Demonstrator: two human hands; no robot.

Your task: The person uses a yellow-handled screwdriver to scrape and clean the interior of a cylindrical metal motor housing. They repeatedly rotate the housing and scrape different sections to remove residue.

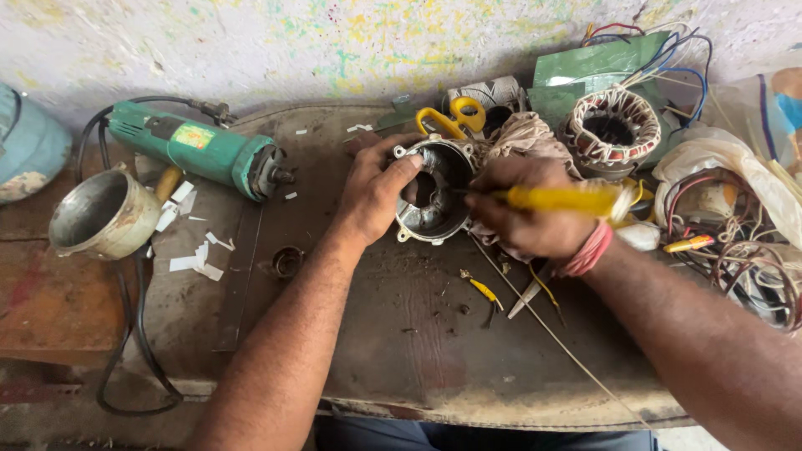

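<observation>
mid-probing: left hand (374, 190) clamped the grey motor housing (434, 194) near the desk's (401, 351) far edge, right hand (526, 209) gripped a yellow-handled screwdriver (568, 199), tip inside; called for steady levering next.

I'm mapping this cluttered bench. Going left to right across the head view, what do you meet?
Metal cup → green angle grinder → left hand → round motor housing → right hand holding a yellow-handled screwdriver → tangle of wires.

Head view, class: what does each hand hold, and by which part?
The left hand grips the round grey metal motor housing by its rim; the right hand holds the yellow-handled screwdriver by its handle.
</observation>
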